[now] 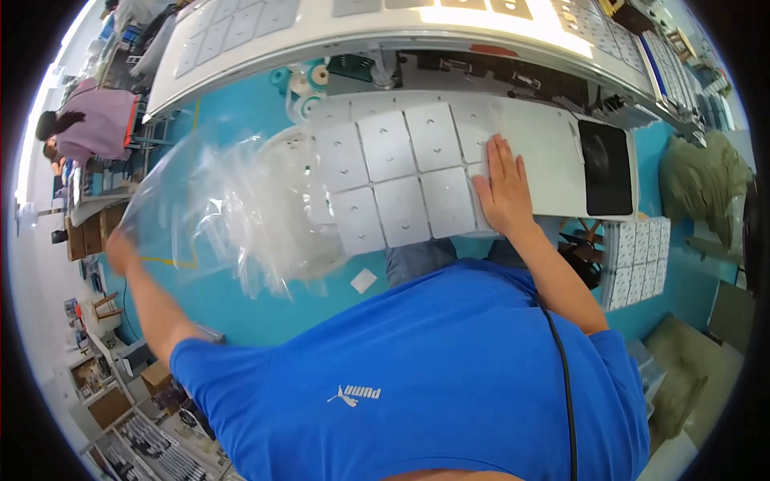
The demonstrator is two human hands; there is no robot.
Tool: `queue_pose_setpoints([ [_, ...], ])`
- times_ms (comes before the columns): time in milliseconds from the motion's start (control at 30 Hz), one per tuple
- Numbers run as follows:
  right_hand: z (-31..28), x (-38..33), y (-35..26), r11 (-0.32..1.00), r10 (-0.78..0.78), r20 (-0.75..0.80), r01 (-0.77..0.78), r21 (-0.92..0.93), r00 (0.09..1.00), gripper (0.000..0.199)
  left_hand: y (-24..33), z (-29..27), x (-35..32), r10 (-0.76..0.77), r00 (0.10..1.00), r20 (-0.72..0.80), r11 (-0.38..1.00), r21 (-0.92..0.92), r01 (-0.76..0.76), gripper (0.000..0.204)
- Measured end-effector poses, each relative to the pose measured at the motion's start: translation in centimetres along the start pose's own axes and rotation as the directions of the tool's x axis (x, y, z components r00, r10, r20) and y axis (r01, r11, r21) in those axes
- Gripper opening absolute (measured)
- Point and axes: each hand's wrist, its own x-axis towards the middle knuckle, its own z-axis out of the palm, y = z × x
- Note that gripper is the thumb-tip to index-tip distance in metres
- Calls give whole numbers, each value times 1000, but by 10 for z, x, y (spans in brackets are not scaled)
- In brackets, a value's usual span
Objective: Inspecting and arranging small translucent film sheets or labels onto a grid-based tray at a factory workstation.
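My left hand [122, 252] is stretched far out to the left, blurred by motion, with its fingers closed on the edge of a clear plastic film [172, 180]. The film spreads rightward from it and bunches over a whitish tub [293, 204], so much of the tub shows only through plastic. My right hand [507, 192] lies flat, fingers extended, on the right end of a white panel [391, 172] divided into two rows of squares with small marks. That panel rests on a white table [545, 152] in front of me.
A black mat [607, 168] with a dark mouse lies at the table's right end. Ahead runs a long bench [345, 36] bearing more panels. Stacked panels [638, 260] stand at the right. A person in a pinkish top [96, 120] is at the far left.
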Motion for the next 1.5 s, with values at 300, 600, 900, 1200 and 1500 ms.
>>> queue_pose_setpoints([
  [300, 6, 3, 9, 997, -56, -14, 56, -44, 998, 71, -15, -140, -50, 160, 905, -395, 979, -54, -196, 41],
  [600, -21, 5, 29, 895, -4, -43, 23, 446, 999, 64, 160, 240, -386, 518, 836, 179, 837, 93, -539, 42],
  [900, -288, -12, 433, 436, 879, -465, 223, 872, 102, 34, 81, 172, -347, 454, 885, 107, 740, -598, -308, 43],
  [1200, -274, 24, 664, -364, 687, 181, 118, 924, 704, 100, 83, 27, -432, -97, 946, 309, 990, 129, 59, 61],
  [1500, -321, 62, 741, -342, 639, 28, 251, 906, 769, 60, 106, -21, -402, 619, 771, -147, 785, 120, -607, 75],
])
